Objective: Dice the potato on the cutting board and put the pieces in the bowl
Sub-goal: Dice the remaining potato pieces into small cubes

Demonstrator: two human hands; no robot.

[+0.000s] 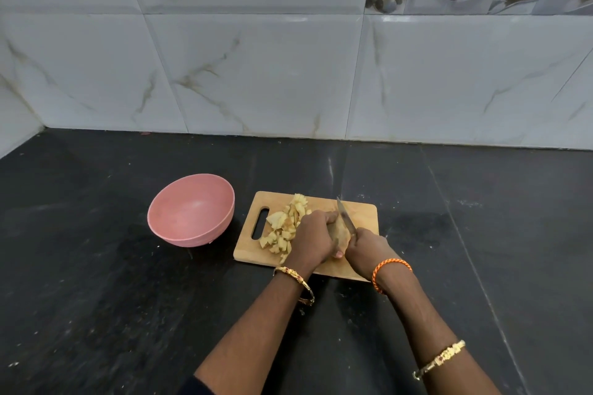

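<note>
Left hand [313, 234] curled over potato [340, 232] on board [362, 213]. Right hand [365, 244] grips knife [346, 217], blade on potato. Diced pieces [282, 228] piled on board's left. Bowl [191, 210] beside, on bench [96, 266].

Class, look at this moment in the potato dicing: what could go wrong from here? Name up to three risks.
1. The left hand holds the potato piece right beside the knife, so a slip could nick a finger.
2. The cut pieces are heaped near the cutting board handle slot; some could fall onto the counter.
3. The pink bowl sits apart from the board, so pieces may drop in transfer.
</note>
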